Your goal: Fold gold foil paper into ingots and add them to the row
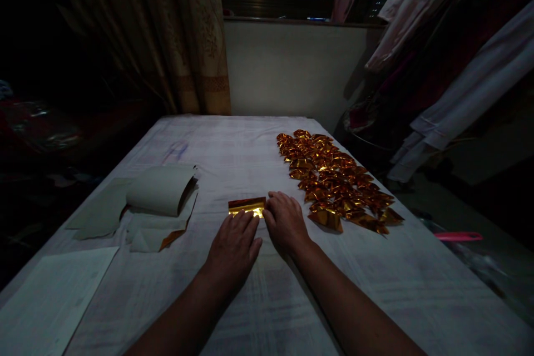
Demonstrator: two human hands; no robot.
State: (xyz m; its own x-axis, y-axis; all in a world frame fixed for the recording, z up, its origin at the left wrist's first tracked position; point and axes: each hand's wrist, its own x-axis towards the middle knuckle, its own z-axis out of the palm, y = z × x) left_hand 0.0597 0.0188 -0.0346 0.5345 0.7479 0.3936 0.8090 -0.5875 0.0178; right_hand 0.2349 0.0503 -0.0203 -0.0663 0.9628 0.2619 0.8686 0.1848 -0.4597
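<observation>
centre of frame: left hand [234, 245] and right hand [286, 221] lie side by side, fingers flat and pressing down on a small gold foil sheet [247, 206] on the cloth-covered table [233, 144], neither hand gripping it. looks like a fold being creased; the next move likely calls for a firm press along the edge with the sheet kept square. a spread of folded gold pieces [334, 178] lies right of centre, pale paper sheets [161, 192] at left.
</observation>
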